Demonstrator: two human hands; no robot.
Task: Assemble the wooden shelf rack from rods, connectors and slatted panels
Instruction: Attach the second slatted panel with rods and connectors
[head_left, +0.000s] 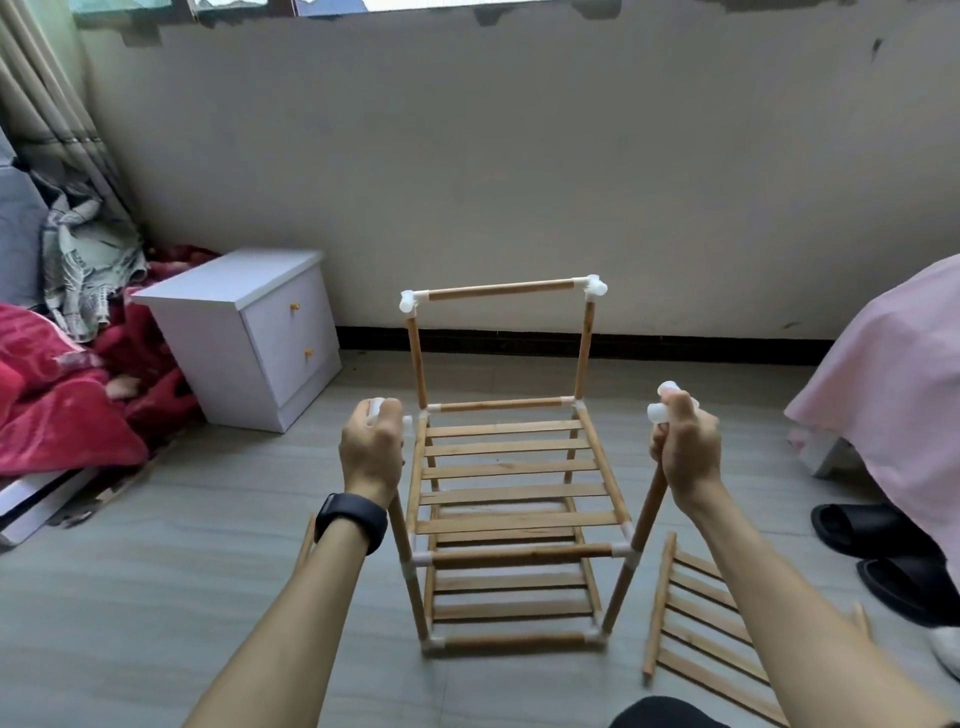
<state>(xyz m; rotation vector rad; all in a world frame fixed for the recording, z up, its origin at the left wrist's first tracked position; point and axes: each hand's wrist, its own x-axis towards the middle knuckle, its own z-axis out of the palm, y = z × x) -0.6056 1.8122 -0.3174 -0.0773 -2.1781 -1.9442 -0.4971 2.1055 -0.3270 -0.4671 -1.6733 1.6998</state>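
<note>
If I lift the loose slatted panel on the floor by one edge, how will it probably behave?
The panel is probably light, because its slats are thin with open gaps between them. It likely stays fairly stiff, since a side rail joins the slats, though it may twist a little. It lies flat on the floor, so it should not roll.
</note>
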